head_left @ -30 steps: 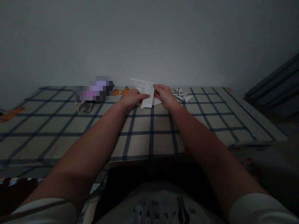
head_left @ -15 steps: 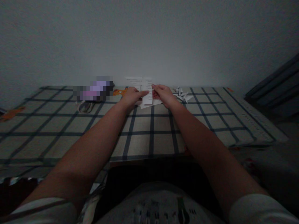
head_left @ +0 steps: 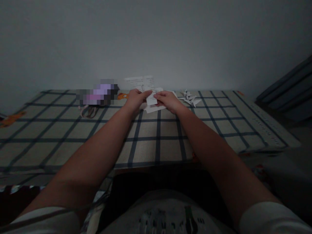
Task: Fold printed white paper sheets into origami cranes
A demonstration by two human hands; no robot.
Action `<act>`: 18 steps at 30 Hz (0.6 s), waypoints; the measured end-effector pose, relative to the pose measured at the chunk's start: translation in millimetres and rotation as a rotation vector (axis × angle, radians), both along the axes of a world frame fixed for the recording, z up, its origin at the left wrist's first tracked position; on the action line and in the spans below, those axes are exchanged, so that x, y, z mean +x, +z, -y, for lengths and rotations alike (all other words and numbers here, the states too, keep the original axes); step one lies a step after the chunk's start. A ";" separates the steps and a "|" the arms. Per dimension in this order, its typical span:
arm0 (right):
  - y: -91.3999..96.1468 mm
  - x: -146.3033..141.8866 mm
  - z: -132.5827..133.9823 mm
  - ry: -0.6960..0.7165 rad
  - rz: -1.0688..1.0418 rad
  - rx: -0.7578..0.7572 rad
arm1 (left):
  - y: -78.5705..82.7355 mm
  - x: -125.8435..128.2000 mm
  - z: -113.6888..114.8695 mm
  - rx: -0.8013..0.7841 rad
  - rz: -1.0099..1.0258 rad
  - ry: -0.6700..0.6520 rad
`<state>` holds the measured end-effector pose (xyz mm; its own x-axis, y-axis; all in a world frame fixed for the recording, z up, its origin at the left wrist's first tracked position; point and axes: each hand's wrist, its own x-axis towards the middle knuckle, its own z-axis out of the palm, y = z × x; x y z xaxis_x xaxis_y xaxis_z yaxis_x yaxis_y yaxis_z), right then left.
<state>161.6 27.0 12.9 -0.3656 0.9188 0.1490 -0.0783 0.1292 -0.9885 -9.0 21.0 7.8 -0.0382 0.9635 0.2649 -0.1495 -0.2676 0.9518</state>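
Note:
A sheet of printed white paper is held up between my two hands over the far part of the table, its top tilted to the left. My left hand pinches its left side, thumb across the front. On the lower right edge, my right hand grips it between thumb and fingers. Beneath the hands, more white paper lies on the cloth. Several folded white paper shapes, pointed like origami cranes, sit just right of my right hand.
A blue-and-cream checked cloth covers the table. At the back left lies a blurred purple item with a looped strap. The grey wall rises behind the table. An orange printed figure shows beside my left hand.
The held paper has gone from nearly upright to tilted left, with its top higher. My right hand has moved slightly left and down, nearer the left hand and onto the paper's lower edge.

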 end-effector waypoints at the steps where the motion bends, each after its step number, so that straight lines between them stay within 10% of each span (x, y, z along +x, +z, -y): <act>1: 0.4 -0.5 0.4 -0.017 0.014 0.013 | 0.0 -0.1 -0.2 0.003 -0.003 -0.004; 18: 7.8 -0.8 10.3 0.046 0.121 -0.068 | 5.1 1.6 -0.7 0.030 0.062 0.125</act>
<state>160.8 16.6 20.8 -0.4193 0.9070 0.0386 0.0382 0.0601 -0.9975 -7.3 21.7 12.9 -0.1742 0.9420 0.2869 -0.1715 -0.3159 0.9332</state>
